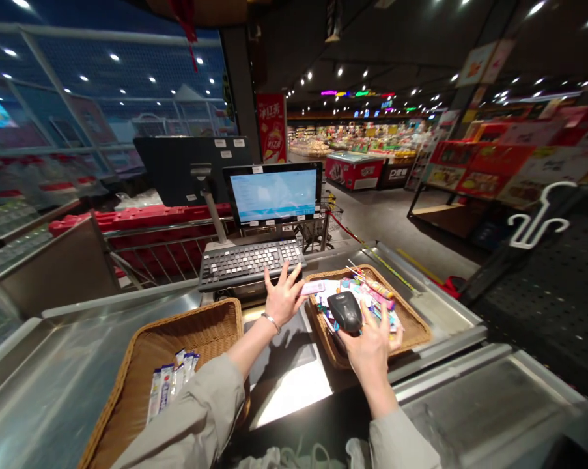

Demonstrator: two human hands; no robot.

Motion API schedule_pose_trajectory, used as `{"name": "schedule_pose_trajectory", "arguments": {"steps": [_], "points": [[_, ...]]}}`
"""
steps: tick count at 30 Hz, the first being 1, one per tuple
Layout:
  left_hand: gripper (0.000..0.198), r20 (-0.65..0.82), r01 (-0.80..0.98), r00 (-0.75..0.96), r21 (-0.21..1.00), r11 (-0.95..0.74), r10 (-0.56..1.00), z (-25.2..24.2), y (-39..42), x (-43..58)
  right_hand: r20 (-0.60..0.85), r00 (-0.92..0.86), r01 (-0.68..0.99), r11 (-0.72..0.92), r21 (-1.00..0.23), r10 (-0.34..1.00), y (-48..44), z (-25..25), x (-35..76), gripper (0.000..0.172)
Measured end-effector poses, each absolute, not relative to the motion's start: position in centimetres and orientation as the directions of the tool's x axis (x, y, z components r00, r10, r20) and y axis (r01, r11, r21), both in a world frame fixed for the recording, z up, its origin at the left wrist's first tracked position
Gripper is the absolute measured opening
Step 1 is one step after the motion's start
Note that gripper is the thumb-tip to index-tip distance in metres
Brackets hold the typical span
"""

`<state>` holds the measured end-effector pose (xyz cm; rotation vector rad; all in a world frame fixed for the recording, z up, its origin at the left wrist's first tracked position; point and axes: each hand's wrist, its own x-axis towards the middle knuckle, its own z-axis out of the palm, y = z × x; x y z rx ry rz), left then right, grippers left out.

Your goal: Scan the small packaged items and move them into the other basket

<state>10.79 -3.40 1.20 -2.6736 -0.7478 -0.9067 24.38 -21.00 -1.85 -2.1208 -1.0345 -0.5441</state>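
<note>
My right hand (370, 348) grips a black handheld barcode scanner (345, 311) above a wicker basket (411, 316). That basket holds a jumble of colourful packets and slim sticks (372, 296). My left hand (284, 296) is raised with its fingers spread, holding nothing, beside a small pink packet (313, 287) at the basket's near edge. Its fingertips are close to the front of a black keyboard (249, 264). A second wicker basket (191, 320) sits nearer me on the left, with several white sachets (169, 381) inside.
Both baskets rest on a steel checkout counter (54, 365). A monitor (273, 193) stands behind the keyboard, with a dark panel (191, 169) behind it. Red shopping baskets (142, 234) lie to the left. Store displays fill the distance, and a black pegboard (542, 293) stands right.
</note>
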Motion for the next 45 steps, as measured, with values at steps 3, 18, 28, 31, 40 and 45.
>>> {"name": "schedule_pose_trajectory", "arguments": {"steps": [3, 18, 28, 31, 40, 45], "points": [[0.031, 0.612, 0.494, 0.702, -0.049, -0.868, 0.365, 1.2, -3.8, 11.8, 0.630, 0.628, 0.771, -0.473, -0.426, 0.456, -21.7, -2.0, 25.1, 0.040], [0.027, 0.552, 0.325, 0.797, -0.051, -0.944, 0.245, 0.0, -5.9, 15.8, 0.655, 0.703, 0.666, -0.583, -0.466, 0.279, -25.1, -2.3, 27.7, 0.046], [0.026, 0.527, 0.216, 0.834, -0.041, -0.976, 0.163, -1.2, -7.3, 19.0, 0.655, 0.725, 0.615, -0.627, -0.478, 0.211, -27.3, -2.9, 28.7, 0.050], [0.026, 0.499, 0.172, 0.856, -0.023, -0.985, 0.138, -1.5, -8.0, 20.0, 0.639, 0.745, 0.586, -0.643, -0.493, 0.189, -28.0, -3.0, 29.1, 0.047], [0.030, 0.471, 0.134, 0.872, 0.038, -0.990, 0.136, -3.1, -11.0, 23.6, 0.636, 0.764, 0.524, -0.684, -0.507, 0.114, -29.5, -3.4, 30.0, 0.039], [0.060, 0.509, 0.215, 0.828, 0.095, -0.972, 0.233, -3.6, -11.9, 25.0, 0.627, 0.770, 0.519, -0.688, -0.507, 0.119, -29.5, -3.4, 30.2, 0.040]]}}
